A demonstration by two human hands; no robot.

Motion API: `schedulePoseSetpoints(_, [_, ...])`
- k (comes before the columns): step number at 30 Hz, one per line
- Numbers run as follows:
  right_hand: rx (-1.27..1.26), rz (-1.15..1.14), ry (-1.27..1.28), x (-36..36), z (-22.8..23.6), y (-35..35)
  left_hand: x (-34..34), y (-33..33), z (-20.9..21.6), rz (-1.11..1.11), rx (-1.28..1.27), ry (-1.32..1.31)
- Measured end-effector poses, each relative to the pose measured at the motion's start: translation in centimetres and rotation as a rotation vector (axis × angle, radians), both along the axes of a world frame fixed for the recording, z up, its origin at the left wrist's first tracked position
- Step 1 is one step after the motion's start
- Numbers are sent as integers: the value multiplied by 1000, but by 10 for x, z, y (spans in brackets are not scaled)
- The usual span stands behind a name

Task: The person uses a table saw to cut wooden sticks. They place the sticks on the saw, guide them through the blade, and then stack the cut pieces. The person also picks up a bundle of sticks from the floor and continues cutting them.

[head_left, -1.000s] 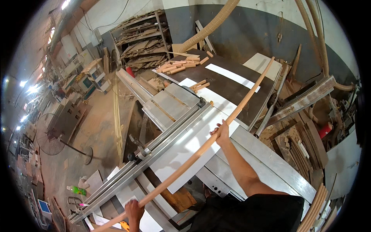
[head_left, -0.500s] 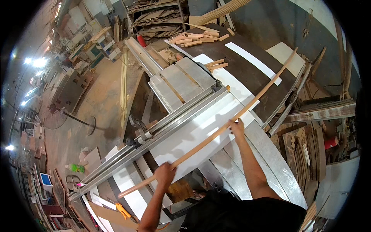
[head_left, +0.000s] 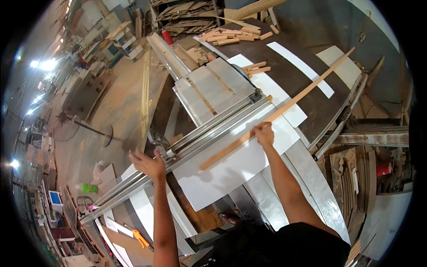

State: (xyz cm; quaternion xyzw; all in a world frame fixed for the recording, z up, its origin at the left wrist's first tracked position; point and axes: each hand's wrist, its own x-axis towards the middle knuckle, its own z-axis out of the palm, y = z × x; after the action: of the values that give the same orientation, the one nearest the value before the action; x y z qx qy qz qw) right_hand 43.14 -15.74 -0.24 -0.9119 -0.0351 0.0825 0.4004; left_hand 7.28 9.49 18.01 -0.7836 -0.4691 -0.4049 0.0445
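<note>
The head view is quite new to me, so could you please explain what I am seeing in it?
There is no robot here: a person works bare-handed, filmed by a fisheye camera on their head, looking down, which is why straight edges bend. The right hand has its grip closed on a long wooden stick, which slants over a white panel. The left hand, open, holds nothing; it shows against the metal rails, and whether it touches them is unclear. The panel lies on a metal-topped machine. Farther off, a brown board carries a white strip and short wooden pieces.
</note>
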Motion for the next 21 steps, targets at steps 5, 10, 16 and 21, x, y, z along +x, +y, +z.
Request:
schedulePoseSetpoints(5, [113, 23, 303, -7, 51, 27, -66, 51, -30, -143, -572, -232])
schedulePoseSetpoints(10, [125, -15, 317, -6, 60, 25, -56, 13, -36, -215, -349, -280])
schedulePoseSetpoints(16, [146, -10, 340, -8, 55, 26, -53, -19, -19, -109, -263, -192])
schedulePoseSetpoints(21, [144, -5, 328, -10, 59, 28, -12, 11, 3, 211, -80, 188])
